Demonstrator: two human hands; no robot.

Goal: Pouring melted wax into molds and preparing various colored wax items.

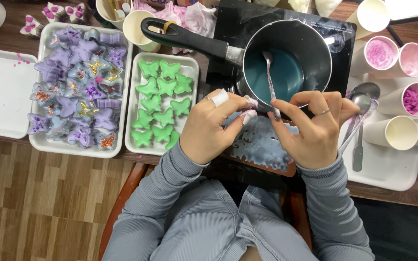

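Two hands over blue mould (pixel 260 142), right hand (pixel 313 128) pinching spoon (pixel 269 77) in saucepan (pixel 286 60) at twelve o'clock, left hand (pixel 209 128) curled, fingertips touching spoon's handle end.

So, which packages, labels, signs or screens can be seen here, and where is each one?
Printed panel: on the black cooktop, right of the saucepan; small white markings, too small to make out.
No packages, signs or lit screens are in view.

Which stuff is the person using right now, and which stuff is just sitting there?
In use: spoon pinched by the right hand, pot of blue liquid, blue mould under the left hand.

Just sitting: green butterflies, purple butterflies, empty white tray, paper cups, spare spoons.
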